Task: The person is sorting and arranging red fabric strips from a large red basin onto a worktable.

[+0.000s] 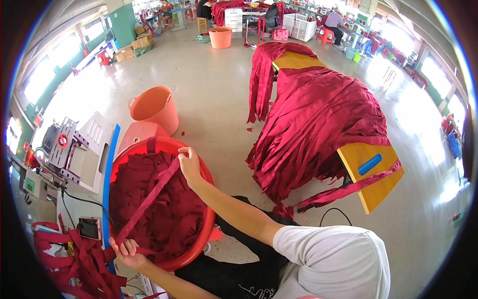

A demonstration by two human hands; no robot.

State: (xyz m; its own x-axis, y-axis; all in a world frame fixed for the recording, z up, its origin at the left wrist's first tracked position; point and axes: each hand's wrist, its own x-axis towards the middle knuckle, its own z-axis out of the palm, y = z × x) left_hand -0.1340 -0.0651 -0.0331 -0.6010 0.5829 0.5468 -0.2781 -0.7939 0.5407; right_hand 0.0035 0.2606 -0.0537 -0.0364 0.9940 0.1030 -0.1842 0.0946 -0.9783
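Observation:
A long dark red fabric strip (pixel 151 197) is stretched slantwise between my two hands, above a red tub (pixel 210 209). Its upper end is pinched in my right hand (pixel 190 168), over the tub's far right rim. Lower down, beside the blue table edge, my left hand (pixel 128 254) has its fingers closed on the same strip. Folded dark red fabric (pixel 164 219) fills the tub beneath. More of these strips (pixel 87 264) lie in a tangle on the table left of my left hand.
A machine (pixel 74 154) and a small screen (pixel 89 228) stand on the blue-edged table (pixel 110 174). Behind the tub is an orange basket (pixel 159 112). On my right, a yellow board (pixel 373 174) carries a thick heap of red strips (pixel 318 119). A black cable (pixel 336 209) loops nearby.

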